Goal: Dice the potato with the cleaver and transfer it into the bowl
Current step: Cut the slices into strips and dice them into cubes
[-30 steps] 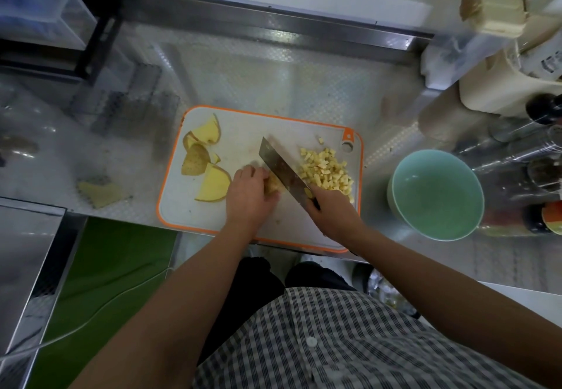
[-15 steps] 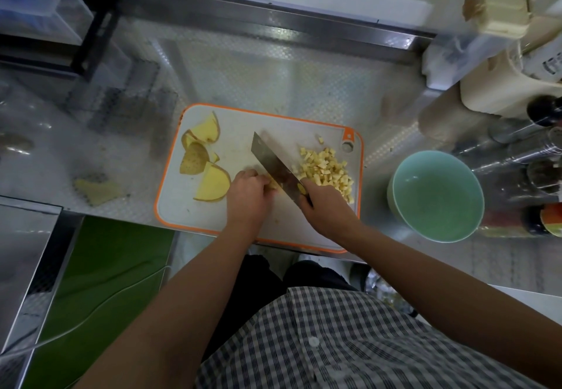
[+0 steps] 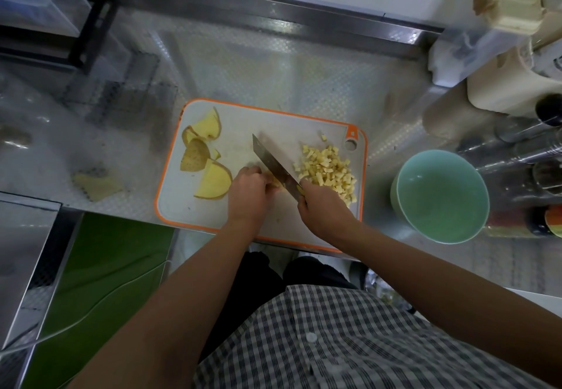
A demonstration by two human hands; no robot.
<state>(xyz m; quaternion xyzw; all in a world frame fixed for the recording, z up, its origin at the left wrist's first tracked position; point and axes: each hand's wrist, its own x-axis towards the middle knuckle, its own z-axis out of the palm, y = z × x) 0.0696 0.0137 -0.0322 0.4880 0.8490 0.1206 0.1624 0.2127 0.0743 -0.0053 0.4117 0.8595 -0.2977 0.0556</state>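
Right hand [image 3: 324, 209] clenches the cleaver [image 3: 273, 166] handle. Beside the blade, the left hand [image 3: 248, 194] pins a small potato piece [image 3: 275, 182] under curled fingers. Right of the blade lie heaped dice [image 3: 327, 169]; left of the hands, slices [image 3: 213, 180] wait uncut. Farther right, the bowl [image 3: 398, 181] holds nothing, so transfer has not begun.

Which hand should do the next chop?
The right hand: it grips the cleaver, with the blade right beside the potato piece that the left hand holds steady.
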